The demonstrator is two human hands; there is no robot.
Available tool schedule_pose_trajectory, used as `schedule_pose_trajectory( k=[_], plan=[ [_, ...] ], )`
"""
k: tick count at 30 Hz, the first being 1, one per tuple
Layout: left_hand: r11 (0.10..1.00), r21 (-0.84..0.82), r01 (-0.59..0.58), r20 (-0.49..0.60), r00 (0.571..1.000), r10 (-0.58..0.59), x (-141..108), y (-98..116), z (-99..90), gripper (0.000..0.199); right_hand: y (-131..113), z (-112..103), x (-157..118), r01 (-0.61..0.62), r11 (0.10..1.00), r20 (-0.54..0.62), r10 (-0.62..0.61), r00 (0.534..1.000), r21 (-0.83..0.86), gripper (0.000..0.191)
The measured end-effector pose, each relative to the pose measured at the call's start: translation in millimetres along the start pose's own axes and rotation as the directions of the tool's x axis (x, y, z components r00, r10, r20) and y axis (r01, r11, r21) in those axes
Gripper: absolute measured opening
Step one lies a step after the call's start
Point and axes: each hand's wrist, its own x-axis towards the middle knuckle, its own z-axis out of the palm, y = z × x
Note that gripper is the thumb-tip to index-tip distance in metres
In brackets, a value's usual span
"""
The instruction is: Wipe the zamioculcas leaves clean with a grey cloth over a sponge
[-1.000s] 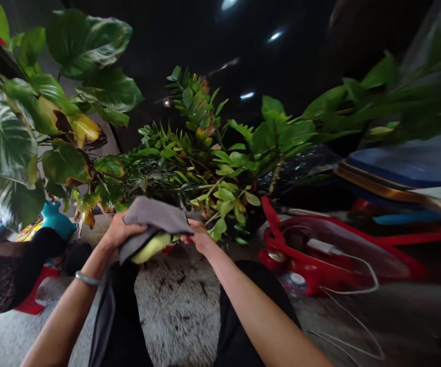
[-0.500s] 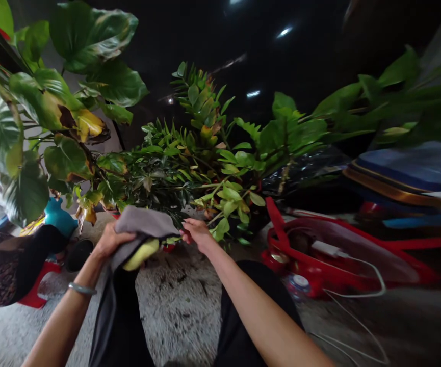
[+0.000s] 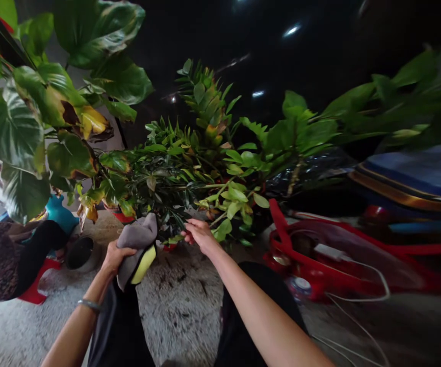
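Note:
My left hand is closed around a folded cloth, grey with a yellow side and a dark edge. The cloth hangs over my left knee, just in front of the dark green plant. A little to the right, my right hand has its fingers pinched together at the low foliage. A narrow green leaf runs to its fingertips; the exact grip is partly hidden. Cloth and right hand are apart. Leafy potted plants stand close ahead of both hands.
Right of my knee lies a red bag with a white cable. At the left, a person on a red stool sits near a grey pot and a teal object. Large leaves overhang the left side. Dark debris dots the concrete floor.
The cloth has come away from my right fingers and now bunches upright in my left hand, which moved slightly right. My right hand stays almost in place at the leaves.

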Motion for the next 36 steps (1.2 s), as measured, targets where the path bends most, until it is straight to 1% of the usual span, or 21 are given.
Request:
schedule_pose_trajectory(
  k=[2, 3, 4, 6, 8, 9, 10, 13, 15, 16, 18, 20, 22, 24, 25, 27, 29, 31, 32, 34, 36],
  plan=[
    [0.997, -0.058, -0.052, -0.044, 0.998, 0.05, -2, 17, -9.2, 0.033, 0, -1, 1, 0.0, 1.0, -0.002, 0.0, 1.0, -0.005, 0.014],
    [0.99, -0.091, -0.11, -0.104, 0.99, 0.1, 1, 32, -13.5, 0.036, -1, -1, 1, -0.002, 1.0, -0.003, 0.002, 1.0, -0.007, 0.015],
    [0.978, -0.11, -0.179, -0.175, 0.972, 0.159, 6, 49, -16.8, 0.039, -1, -1, 2, -0.003, 1.0, -0.004, 0.003, 1.0, -0.007, 0.016],
    [0.95, -0.091, -0.3, -0.321, 0.912, 0.257, 21, 77, -18.3, 0.044, -2, 2, 3, -0.003, 1.0, -0.004, 0.002, 1.0, -0.007, 0.017],
    [0.941, 0.012, -0.339, -0.394, 0.863, 0.316, 33, 87, -11.6, 0.046, -2, 5, 3, -0.001, 1.0, -0.002, 0.001, 1.0, -0.006, 0.016],
    [0.942, 0.08, -0.326, -0.383, 0.863, 0.331, 37, 84, -5.6, 0.045, -2, 6, 3, 0.0, 1.0, -0.001, 0.0, 1.0, -0.005, 0.015],
    [0.943, 0.142, -0.301, -0.338, 0.881, 0.332, 37, 76, 1.1, 0.043, -2, 7, 3, 0.001, 1.0, -0.001, -0.001, 1.0, -0.005, 0.014],
    [0.942, 0.243, -0.233, -0.066, 0.965, 0.255, 23, 39, 16.9, 0.037, 0, 6, 2, 0.008, 1.0, 0.003, -0.008, 1.0, -0.009, 0.011],
    [0.953, 0.225, -0.204, 0.11, 0.977, 0.183, 7, 22, 16.5, 0.035, 2, 2, 2, 0.026, 0.999, 0.012, -0.026, 1.0, -0.021, 0.011],
    [0.963, 0.188, -0.192, 0.163, 0.973, 0.162, 1, 21, 12.7, 0.036, 2, 1, 3, 0.034, 0.999, 0.014, -0.033, 0.999, -0.028, 0.011],
    [0.982, 0.077, -0.17, 0.172, 0.973, 0.155, -3, 32, 1.4, 0.04, 3, -2, 4, 0.036, 0.998, 0.01, -0.035, 0.999, -0.043, 0.013],
    [0.98, -0.036, -0.196, 0.046, 0.979, 0.197, 6, 55, -8.6, 0.042, 2, -3, 5, 0.026, 0.998, 0.0, -0.026, 1.0, -0.049, 0.013],
    [0.962, -0.073, -0.263, -0.147, 0.957, 0.25, 21, 75, -11.1, 0.042, 1, -1, 4, 0.025, 0.999, -0.008, -0.025, 1.0, -0.047, 0.012],
    [0.954, -0.003, -0.299, -0.288, 0.914, 0.286, 36, 80, -4.5, 0.04, 0, 1, 3, 0.029, 0.999, -0.012, -0.03, 0.999, -0.04, 0.011],
    [0.956, 0.058, -0.288, -0.312, 0.904, 0.291, 40, 76, 1.1, 0.039, 0, 2, 3, 0.03, 0.999, -0.011, -0.03, 0.999, -0.039, 0.01],
    [0.958, 0.174, -0.23, -0.262, 0.927, 0.27, 39, 57, 12.9, 0.034, 0, 3, 2, 0.038, 0.998, -0.006, -0.038, 0.999, -0.043, 0.01],
    [0.959, 0.224, -0.176, -0.112, 0.972, 0.205, 26, 33, 19.8, 0.031, 2, 2, 2, 0.06, 0.997, 0.006, -0.06, 0.998, -0.056, 0.008],
    [0.971, 0.192, -0.142, 0.058, 0.989, 0.134, 9, 18, 18.2, 0.03, 4, 0, 2, 0.085, 0.994, 0.018, -0.084, 0.996, -0.068, 0.008],
    [0.98, 0.154, -0.124, 0.131, 0.986, 0.104, 0, 17, 14.6, 0.031, 4, -1, 2, 0.089, 0.993, 0.021, -0.088, 0.996, -0.073, 0.009],
    [0.994, 0.052, -0.1, 0.216, 0.972, 0.087, -10, 31, 5.4, 0.037, 4, -2, 3, 0.085, 0.994, 0.02, -0.083, 0.996, -0.076, 0.011],
    [0.99, -0.055, -0.128, 0.193, 0.972, 0.136, -10, 59, -0.2, 0.046, 2, -2, 2, 0.074, 0.995, 0.012, -0.073, 0.997, -0.073, 0.012]
  ],
)
